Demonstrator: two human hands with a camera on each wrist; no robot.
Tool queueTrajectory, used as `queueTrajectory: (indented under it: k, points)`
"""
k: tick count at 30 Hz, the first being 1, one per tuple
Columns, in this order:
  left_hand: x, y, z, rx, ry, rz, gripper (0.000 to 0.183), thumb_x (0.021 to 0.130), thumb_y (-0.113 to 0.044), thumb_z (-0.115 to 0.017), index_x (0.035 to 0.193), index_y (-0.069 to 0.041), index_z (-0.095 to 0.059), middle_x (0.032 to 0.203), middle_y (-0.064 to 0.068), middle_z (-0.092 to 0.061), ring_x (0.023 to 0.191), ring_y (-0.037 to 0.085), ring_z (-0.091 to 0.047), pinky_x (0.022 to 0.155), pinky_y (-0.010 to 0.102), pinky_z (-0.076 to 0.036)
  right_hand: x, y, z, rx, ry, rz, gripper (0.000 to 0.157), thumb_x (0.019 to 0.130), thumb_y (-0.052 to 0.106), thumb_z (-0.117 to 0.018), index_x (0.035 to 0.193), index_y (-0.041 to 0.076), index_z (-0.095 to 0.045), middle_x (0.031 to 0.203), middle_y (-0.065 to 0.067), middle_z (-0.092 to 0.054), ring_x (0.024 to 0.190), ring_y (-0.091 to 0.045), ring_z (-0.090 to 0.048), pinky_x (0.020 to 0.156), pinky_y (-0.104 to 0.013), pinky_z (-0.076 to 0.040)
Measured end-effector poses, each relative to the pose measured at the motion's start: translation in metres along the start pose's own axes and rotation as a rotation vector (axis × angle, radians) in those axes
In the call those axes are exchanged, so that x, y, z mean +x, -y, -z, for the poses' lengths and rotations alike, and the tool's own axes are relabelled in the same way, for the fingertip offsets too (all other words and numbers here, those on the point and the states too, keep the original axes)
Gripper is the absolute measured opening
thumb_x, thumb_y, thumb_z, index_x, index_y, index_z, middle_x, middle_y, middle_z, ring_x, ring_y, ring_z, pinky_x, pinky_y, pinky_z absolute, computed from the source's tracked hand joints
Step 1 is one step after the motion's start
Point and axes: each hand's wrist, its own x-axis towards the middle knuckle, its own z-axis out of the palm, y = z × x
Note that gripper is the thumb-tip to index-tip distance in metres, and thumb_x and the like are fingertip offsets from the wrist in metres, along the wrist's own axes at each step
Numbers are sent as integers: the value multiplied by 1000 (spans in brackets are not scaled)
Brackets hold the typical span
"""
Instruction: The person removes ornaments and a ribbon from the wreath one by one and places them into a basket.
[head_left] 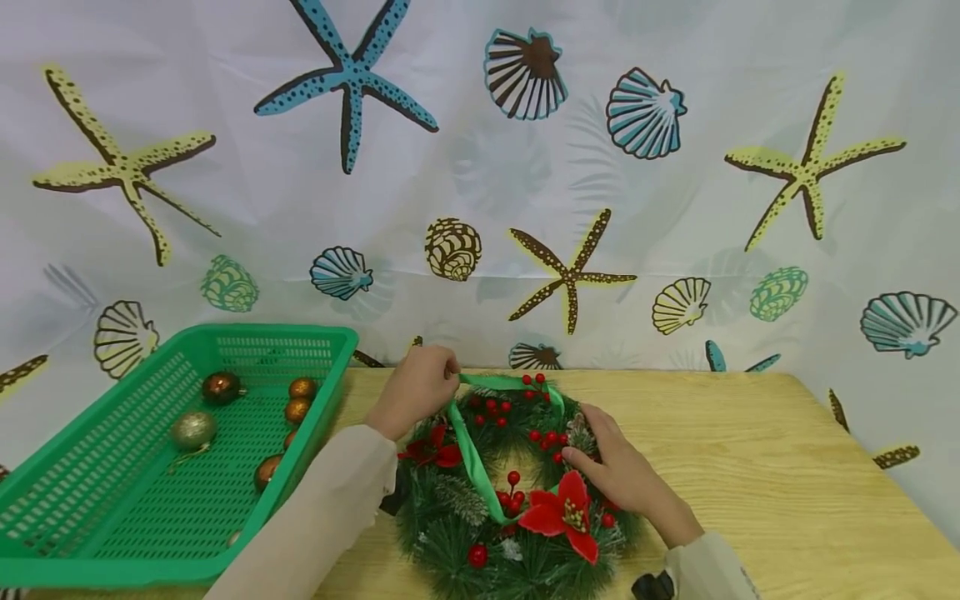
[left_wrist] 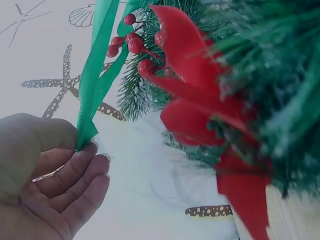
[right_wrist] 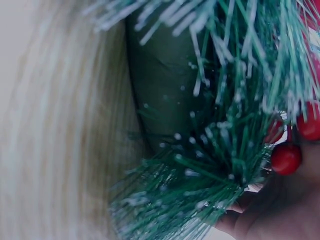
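A green artificial Christmas wreath (head_left: 540, 571) with red berries and red poinsettias (head_left: 566, 512) lies on the wooden table. Between thumb and fingers, my left hand (head_left: 420, 385) pinches a green ribbon (head_left: 471, 458) over the wreath's upper left; the left wrist view shows the doubled ribbon (left_wrist: 92, 75) pulled taut to the fingertips. My right hand (head_left: 626, 471) grips the wreath's right side, thumb on the top and fingers along the outer edge. In the right wrist view, pine needles (right_wrist: 200, 170) hide most of that hand's fingers.
A green plastic basket (head_left: 341, 367) stands at the left, holding several brown baubles (head_left: 221, 387) and a gold bauble (head_left: 193, 431). The wooden table (head_left: 742, 450) extends to the right. Behind it hangs a white cloth (head_left: 450, 183) printed with starfish and shells.
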Motion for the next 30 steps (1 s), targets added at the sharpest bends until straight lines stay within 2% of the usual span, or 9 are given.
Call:
queueTrajectory:
  k: [3,7,9,12,16,21,27,30]
  points:
    - [5,-4,-4,-7,-15,-13,16,90,-3,-56,84,-3,-70,79,9,-68,56,14,-53,58,31,-47,0,-3,0,5,7,3,74,99,42,-47,153,4,-12,157,-22,-14,140,-43,-27,107,-60,-30]
    - [15,-12,-9,-22,-37,-9,22,90,-2,-53,71,-5,-63,57,3,-54,48,12,-39,51,27,-36,0,-4,2,4,-5,12,74,99,42,-47,153,4,-13,157,-22,-15,139,-43,-28,107,-60,-30]
    - [20,-17,-11,-31,-45,13,23,90,-2,-52,68,-6,-59,53,2,-49,45,12,-35,49,25,-32,0,-5,2,7,-7,13,74,99,42,-47,153,4,-13,157,-22,-15,140,-43,-28,107,-60,-30]
    - [27,-22,-16,-53,-53,58,19,90,-1,-51,72,-5,-58,58,5,-53,45,12,-37,46,24,-32,0,-6,1,12,0,11,74,99,41,-47,153,3,-12,157,-21,-14,140,-43,-27,108,-60,-29]
    - [33,-26,-19,-93,-78,109,14,92,-3,-50,80,-4,-58,71,10,-62,46,14,-48,44,24,-37,0,-6,2,14,2,5,74,99,41,-47,153,4,-12,158,-20,-14,140,-42,-27,108,-60,-29]
    - [40,-33,-14,-137,-162,111,14,93,-4,-50,84,-2,-60,77,15,-66,48,16,-54,44,25,-41,0,-4,3,8,-10,1,74,99,40,-48,153,5,-12,158,-20,-14,140,-42,-27,108,-60,-29]
    - [42,-38,-9,-152,-248,90,14,94,-6,-49,90,-2,-62,77,15,-67,45,16,-51,42,25,-38,-1,-5,1,14,-1,-1,74,99,40,-48,153,4,-12,158,-20,-14,139,-43,-29,107,-60,-30]
    - [41,-41,-5,-159,-291,67,15,95,-8,-49,92,-1,-62,79,16,-68,46,17,-54,43,26,-42,0,-5,0,16,0,-6,73,99,40,-47,153,4,-13,158,-20,-14,139,-42,-30,107,-59,-31]
